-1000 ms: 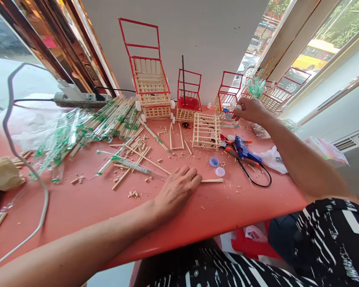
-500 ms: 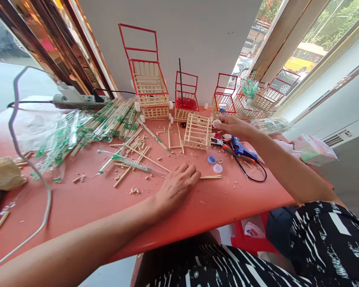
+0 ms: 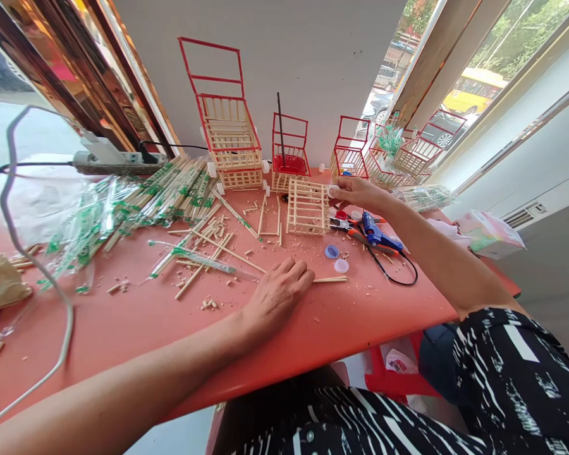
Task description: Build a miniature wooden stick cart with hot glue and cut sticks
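My right hand (image 3: 353, 191) pinches a white bottle cap (image 3: 332, 192) against the upper right side of a small basket frame (image 3: 308, 208) built from pale wooden sticks. The frame rests on the red table, its barred side facing me. My left hand (image 3: 282, 287) lies on the table, palm down, fingers loosely bent and apparently holding nothing. Chopstick ends (image 3: 330, 279) stick out beside its fingertips; whether they touch is hidden. Below the frame lie a blue bottle cap (image 3: 332, 252) and a pale pink cap (image 3: 341, 266).
A blue glue gun (image 3: 377, 232) and orange-handled pliers (image 3: 358, 236) lie right of the frame. Red-trimmed stick carts (image 3: 232, 133) stand along the wall. Wrapped chopsticks (image 3: 171, 189) and cut pieces cover the left. A grey cable (image 3: 66, 316) hangs over the table's left end.
The view has shifted slightly, so everything sits a little farther left. My right hand still holds the white cap at the frame; the left hand stays put.
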The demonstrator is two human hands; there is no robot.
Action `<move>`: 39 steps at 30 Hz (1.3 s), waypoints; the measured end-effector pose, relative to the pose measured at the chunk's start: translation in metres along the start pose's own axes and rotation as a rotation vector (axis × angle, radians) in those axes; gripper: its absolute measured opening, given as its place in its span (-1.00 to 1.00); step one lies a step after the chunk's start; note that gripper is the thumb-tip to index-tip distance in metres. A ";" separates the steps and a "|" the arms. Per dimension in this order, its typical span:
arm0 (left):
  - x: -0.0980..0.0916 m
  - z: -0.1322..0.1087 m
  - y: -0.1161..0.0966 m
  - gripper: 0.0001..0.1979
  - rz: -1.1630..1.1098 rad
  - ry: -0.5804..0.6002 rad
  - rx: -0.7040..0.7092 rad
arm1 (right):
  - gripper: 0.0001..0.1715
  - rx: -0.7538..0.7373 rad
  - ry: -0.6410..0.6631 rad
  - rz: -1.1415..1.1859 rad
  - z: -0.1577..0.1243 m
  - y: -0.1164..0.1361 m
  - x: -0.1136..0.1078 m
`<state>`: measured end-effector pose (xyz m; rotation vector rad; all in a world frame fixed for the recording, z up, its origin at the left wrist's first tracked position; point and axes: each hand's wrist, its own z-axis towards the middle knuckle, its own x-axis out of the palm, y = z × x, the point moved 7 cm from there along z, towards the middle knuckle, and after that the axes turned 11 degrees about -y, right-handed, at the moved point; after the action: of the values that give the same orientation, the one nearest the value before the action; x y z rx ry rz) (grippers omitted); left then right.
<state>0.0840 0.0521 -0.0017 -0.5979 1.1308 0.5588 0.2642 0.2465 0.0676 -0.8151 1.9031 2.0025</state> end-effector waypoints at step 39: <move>-0.002 0.001 0.000 -0.83 -0.003 0.013 -0.012 | -0.70 -0.285 0.025 -1.126 0.011 -0.008 0.005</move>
<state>0.0840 0.0523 0.0009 -0.6145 1.1390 0.5603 0.2621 0.2576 0.0575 -1.5185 0.7669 1.4764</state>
